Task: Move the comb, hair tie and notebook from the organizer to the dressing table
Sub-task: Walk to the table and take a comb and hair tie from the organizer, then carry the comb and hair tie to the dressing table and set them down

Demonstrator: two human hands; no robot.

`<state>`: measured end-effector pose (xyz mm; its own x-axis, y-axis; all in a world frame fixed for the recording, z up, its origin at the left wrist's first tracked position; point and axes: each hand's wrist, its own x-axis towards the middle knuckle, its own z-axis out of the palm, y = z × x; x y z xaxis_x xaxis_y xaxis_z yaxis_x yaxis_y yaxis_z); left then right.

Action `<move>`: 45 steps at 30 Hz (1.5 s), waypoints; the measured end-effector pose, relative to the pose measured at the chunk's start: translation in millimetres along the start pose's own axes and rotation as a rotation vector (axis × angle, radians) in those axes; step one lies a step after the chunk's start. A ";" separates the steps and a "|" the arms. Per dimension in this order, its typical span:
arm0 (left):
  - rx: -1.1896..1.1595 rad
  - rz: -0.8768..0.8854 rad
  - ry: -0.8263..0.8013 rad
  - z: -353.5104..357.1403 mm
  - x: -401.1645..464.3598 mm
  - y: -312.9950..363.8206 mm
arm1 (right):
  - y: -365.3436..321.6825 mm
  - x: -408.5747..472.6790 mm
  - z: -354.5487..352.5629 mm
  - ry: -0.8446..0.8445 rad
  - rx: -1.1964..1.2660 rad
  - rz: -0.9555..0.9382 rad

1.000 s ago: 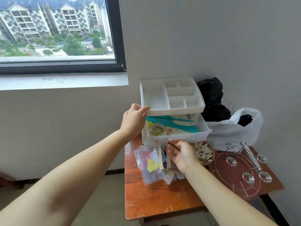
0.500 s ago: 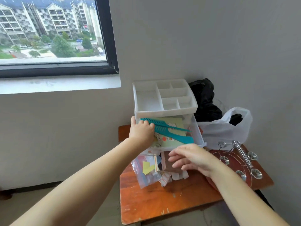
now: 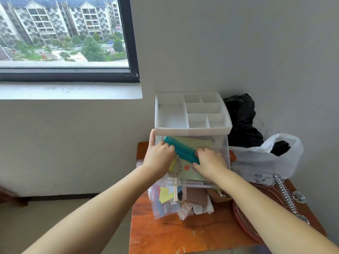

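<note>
The white organizer [image 3: 192, 131] stands at the back of the orange wooden table [image 3: 183, 233], its clear drawer [image 3: 194, 183] pulled out toward me. In the drawer a teal comb [image 3: 183, 150] lies slanted on top of a pale green notebook [image 3: 194, 142]. My left hand [image 3: 158, 154] clasps the drawer's left wall, thumb outside, fingers inside by the comb's far end. My right hand [image 3: 211, 162] is inside the drawer, fingers closed on the comb's near end and resting on the notebook. I see no hair tie.
Under the drawer front lie a zip bag of paper scraps [image 3: 163, 200] and a brown bowl [image 3: 218, 197]. A red round stand with metal spirals [image 3: 286, 193] fills the right side. A white bag [image 3: 260, 162] and a black bag [image 3: 240, 116] sit behind.
My right hand rose from the table's clutter into the drawer and took the comb's near end. My left hand dropped from the top tray to the drawer's left wall. The comb turned.
</note>
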<state>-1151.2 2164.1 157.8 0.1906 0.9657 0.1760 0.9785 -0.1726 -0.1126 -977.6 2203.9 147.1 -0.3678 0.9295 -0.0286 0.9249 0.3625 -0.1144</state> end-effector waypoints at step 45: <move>-0.442 -2.116 0.864 -74.8 -694.3 58.0 | -441.5 -367.1 79.3 -0.896 0.395 -1.016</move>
<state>-1220.9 1469.1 102.2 -0.8837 -0.4660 -0.0435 -0.2862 0.4645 0.8380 -1258.5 1697.2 129.4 -0.9223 -0.1348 -0.3622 0.1905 0.6569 -0.7295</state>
